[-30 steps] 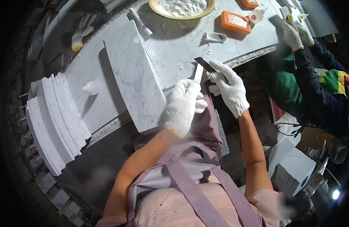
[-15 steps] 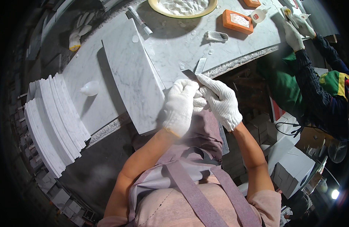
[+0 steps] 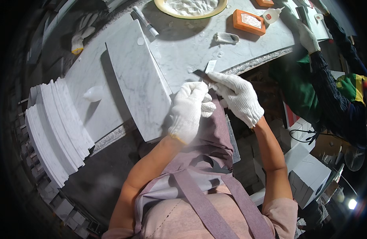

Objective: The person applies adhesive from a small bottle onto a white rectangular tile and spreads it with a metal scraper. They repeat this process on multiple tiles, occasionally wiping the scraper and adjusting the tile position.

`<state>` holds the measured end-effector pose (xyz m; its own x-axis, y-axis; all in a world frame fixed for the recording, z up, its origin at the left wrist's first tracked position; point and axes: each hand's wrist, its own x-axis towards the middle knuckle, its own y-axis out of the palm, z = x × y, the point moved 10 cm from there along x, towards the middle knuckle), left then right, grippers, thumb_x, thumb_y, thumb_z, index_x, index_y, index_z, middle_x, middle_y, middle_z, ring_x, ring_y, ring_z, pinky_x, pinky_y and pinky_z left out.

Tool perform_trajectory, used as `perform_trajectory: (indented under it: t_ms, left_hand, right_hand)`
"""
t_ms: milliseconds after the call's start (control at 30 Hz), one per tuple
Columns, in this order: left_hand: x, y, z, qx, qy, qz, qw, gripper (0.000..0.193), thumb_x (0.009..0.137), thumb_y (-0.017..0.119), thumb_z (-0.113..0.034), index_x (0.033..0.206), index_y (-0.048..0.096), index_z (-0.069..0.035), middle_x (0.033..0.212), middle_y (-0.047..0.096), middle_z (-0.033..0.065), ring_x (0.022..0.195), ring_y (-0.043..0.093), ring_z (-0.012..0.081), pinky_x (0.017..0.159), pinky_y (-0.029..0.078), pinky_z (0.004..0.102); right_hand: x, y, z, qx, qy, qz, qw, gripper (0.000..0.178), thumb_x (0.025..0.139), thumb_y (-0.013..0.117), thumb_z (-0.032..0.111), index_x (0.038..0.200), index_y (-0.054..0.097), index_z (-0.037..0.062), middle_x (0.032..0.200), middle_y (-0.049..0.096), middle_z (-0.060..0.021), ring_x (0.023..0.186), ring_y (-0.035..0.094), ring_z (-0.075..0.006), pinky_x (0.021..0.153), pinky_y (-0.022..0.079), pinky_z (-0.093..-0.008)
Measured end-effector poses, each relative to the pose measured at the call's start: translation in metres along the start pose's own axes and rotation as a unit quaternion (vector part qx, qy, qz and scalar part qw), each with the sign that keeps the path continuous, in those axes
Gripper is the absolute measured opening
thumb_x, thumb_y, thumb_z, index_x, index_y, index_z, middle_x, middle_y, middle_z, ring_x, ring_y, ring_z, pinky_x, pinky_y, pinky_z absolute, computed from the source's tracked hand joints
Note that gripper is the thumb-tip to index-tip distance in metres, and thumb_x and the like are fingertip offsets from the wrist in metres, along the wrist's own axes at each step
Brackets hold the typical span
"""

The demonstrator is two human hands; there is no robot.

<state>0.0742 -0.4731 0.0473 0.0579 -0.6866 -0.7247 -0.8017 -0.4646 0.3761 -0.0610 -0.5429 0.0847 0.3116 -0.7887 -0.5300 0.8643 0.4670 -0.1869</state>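
Observation:
My left hand (image 3: pixel 189 107), in a white knit glove, has its fingers curled and its thumb pinched near the lower end of a thin pale strip with cross lines (image 3: pixel 210 66), which looks like a snap-off blade. My right hand (image 3: pixel 239 95), gloved the same, is beside it with fingers bent and index finger against the strip; what its fingers hold is hidden. A dark streak next to the strip may be its shadow or a second piece. Left of my hands, a grey-veined marble slab (image 3: pixel 137 79) lies tilted across the bench.
On the marble bench (image 3: pixel 183 44) are a marker (image 3: pixel 145 22), a basin of white material (image 3: pixel 191 16), an orange box (image 3: pixel 249 22), a squeeze bottle (image 3: pixel 272 16) and a small cloth roll (image 3: pixel 226 38). A moulded marble piece (image 3: pixel 58 123) stands left. A co-worker's gloved hand (image 3: pixel 309 38) is at right.
My right hand has moved a little right and turned, drawing partly away from my left fingers. The left hand is nearly still. The co-worker's hands have drawn apart.

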Motion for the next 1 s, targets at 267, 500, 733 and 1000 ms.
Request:
perform_trajectory:
  t_ms: [267, 500, 733, 1000]
  left_hand:
    - [0.002, -0.002, 0.001, -0.006, 0.002, -0.006, 1.0, 0.018, 0.103, 0.062, -0.019, 0.113, 0.057, -0.006, 0.082, 0.056, 0.0023, 0.063, 0.059, 0.0128, 0.053, 0.045, 0.0255]
    - [0.001, -0.002, 0.001, -0.023, -0.012, 0.011, 1.0, 0.017, 0.104, 0.062, -0.02, 0.114, 0.06, -0.006, 0.081, 0.056, 0.0001, 0.061, 0.056, 0.011, 0.052, 0.042, 0.0237]
    - [0.0, -0.005, 0.001, -0.017, -0.007, -0.005, 1.0, 0.018, 0.103, 0.062, -0.02, 0.115, 0.06, -0.007, 0.083, 0.057, 0.0005, 0.063, 0.057, 0.011, 0.053, 0.044, 0.0247]
    - [0.0, -0.006, 0.0, -0.001, 0.0, 0.005, 1.0, 0.013, 0.104, 0.06, -0.021, 0.11, 0.059, -0.009, 0.085, 0.059, 0.0013, 0.065, 0.059, 0.0115, 0.054, 0.045, 0.0245]
  right_hand:
    - [0.013, 0.005, -0.011, -0.016, -0.064, 0.02, 0.998, 0.034, 0.101, 0.064, 0.006, 0.135, 0.068, 0.0066, 0.103, 0.071, -0.0029, 0.084, 0.064, -0.0079, 0.07, 0.054, -0.022]
    - [0.0, 0.001, -0.01, 0.043, -0.091, -0.066, 0.993, 0.04, 0.099, 0.064, 0.001, 0.139, 0.067, 0.0074, 0.1, 0.068, -0.0016, 0.074, 0.061, -0.0058, 0.064, 0.052, -0.0203]
    - [-0.008, 0.019, -0.008, 0.228, -0.013, 0.011, 0.973, 0.038, 0.099, 0.064, -0.001, 0.136, 0.069, 0.0062, 0.105, 0.069, -0.0016, 0.078, 0.065, -0.0074, 0.065, 0.054, -0.0207]
    - [-0.004, 0.016, -0.008, 0.133, -0.056, -0.019, 0.989, 0.039, 0.099, 0.065, 0.001, 0.137, 0.068, 0.0064, 0.099, 0.068, -0.0025, 0.075, 0.063, -0.0057, 0.062, 0.053, -0.0205]
